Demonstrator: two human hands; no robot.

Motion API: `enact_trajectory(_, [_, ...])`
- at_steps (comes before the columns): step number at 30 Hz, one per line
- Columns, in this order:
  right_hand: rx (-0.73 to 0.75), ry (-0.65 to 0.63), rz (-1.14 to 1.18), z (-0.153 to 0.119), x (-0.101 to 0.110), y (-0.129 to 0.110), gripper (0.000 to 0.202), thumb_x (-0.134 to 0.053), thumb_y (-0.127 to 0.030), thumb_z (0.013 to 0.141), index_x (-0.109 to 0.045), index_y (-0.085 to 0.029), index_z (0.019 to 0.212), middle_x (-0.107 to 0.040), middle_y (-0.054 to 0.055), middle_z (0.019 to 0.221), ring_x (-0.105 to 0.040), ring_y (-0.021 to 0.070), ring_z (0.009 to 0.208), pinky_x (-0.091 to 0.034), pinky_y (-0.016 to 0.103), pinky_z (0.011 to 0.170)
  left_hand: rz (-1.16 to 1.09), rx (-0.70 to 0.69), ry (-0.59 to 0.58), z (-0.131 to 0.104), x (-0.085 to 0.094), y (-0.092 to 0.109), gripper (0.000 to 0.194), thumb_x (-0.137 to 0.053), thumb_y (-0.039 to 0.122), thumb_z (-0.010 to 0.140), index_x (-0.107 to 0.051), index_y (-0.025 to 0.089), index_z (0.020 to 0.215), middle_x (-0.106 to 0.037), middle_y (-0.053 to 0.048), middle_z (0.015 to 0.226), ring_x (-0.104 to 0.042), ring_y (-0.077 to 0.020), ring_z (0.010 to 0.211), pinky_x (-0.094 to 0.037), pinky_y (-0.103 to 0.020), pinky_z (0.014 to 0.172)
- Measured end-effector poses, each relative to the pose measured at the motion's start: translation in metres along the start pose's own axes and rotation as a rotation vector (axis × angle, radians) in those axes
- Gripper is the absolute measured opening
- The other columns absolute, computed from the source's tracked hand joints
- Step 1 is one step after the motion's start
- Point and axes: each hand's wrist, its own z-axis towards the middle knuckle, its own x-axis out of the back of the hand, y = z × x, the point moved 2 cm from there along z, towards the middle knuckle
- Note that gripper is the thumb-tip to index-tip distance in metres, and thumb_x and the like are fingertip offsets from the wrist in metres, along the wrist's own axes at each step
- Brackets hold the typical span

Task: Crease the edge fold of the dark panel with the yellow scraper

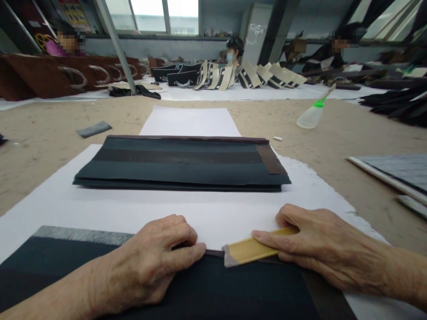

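Step in hand, by the look of it: creasing/smoothing the top edge of the near dark flat fabric panel (207,289), which lies at the front of the counter (333,133) on a white paper sheet (200,213).

L hand (156,262) is curled, fingers tucked, pressing down on the panel's top edge; it pins rather than grips anything. R hand (316,249) holds a flat yellow bamboo strip w/ a grey tip (253,250), index finger laid along it, grey tip pointing at the L hand and resting on the panel's edge. Strip tip and L fingertips are just beside each other, not touching.

Next move, as a judgement: strip needs firm, even pressure along the edge while the L hand keeps the fabric from sliding; a lift of either hand could let the edge spring up.

Behind, on the same paper: 1 stack of dark green-black fabric panels w/ a brown tab at its right end (182,164), well apart from both hands.

Containers: 1 clear plastic squeeze bottle w/ green collar and long nozzle (312,115), lying tilted on the counter far right; contents too unclear to tell. Other people work at the far side.
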Motion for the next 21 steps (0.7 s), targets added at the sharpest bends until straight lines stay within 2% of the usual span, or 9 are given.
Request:
enact_trajectory(7, [0.002,-0.003,0.023,0.013,0.0,-0.004,0.037,-0.037,-0.035,0.097,-0.05,-0.032,0.132,-0.046,0.002,0.075,-0.043,0.0121,0.057,-0.03,0.023,0.051,0.027,-0.034,-0.002,-0.001,-0.003,-0.001,0.034,-0.032,0.005,0.086,-0.051,0.012,0.113,-0.053,-0.009,0.088,-0.048,-0.0186,0.073,-0.039,-0.033,0.063])
enact_trajectory(13, [0.034,-0.035,0.022,0.025,-0.002,-0.006,0.038,-0.039,-0.034,0.097,-0.047,-0.03,0.135,-0.045,0.002,0.077,-0.042,0.012,0.058,-0.03,0.023,0.052,0.034,-0.031,-0.04,0.001,0.002,0.0,0.033,-0.03,0.005,0.089,-0.052,0.01,0.113,-0.054,-0.009,0.087,-0.047,-0.0195,0.071,-0.038,-0.034,0.063])
enact_trajectory(21, [0.065,-0.01,0.039,0.032,-0.003,-0.005,0.038,-0.041,-0.035,0.097,-0.047,-0.031,0.133,-0.044,0.001,0.076,-0.041,0.0118,0.056,-0.029,0.023,0.05,-0.101,0.112,0.036,-0.032,0.02,-0.013,0.033,-0.038,0.001,0.088,-0.054,0.015,0.114,-0.056,-0.007,0.092,-0.05,-0.0157,0.079,-0.04,-0.028,0.066])
